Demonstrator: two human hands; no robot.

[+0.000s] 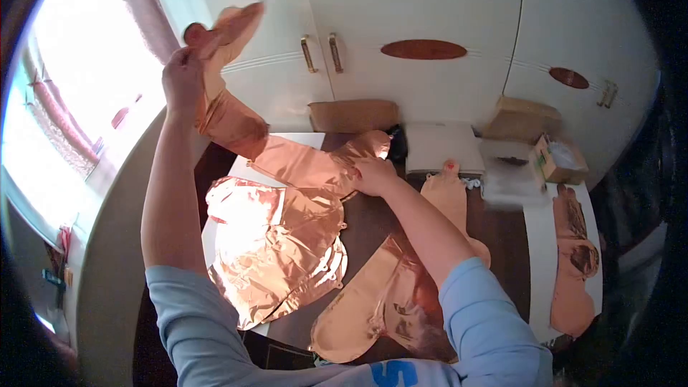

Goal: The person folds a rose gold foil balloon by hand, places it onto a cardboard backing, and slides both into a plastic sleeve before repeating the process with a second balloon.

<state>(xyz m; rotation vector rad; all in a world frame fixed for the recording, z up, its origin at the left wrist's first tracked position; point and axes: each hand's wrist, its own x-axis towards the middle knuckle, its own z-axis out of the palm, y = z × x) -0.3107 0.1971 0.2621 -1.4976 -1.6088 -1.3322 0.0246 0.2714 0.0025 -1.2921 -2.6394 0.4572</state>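
Note:
A long, flat rose-gold foil balloon [290, 163] stretches between my hands. My left hand [183, 82] is raised on the left with its fingers closed on the upper part of the foil, which bends and flops above it. My right hand [374, 175] pinches the other end low over the table, near its far edge. Just below the strip, a wide crumpled rose-gold foil balloon [287, 244] lies on the table and reflects bright light. Another flat foil balloon [358, 308] rests close to my body.
More flat foil pieces lie by my right forearm [446, 197] and at the far right [573, 279]. Along the back stand a white box [441, 149], brown packets [355, 116] and a small open carton [560, 160]. Cabinet doors [416, 7] rise behind; a bright window is left.

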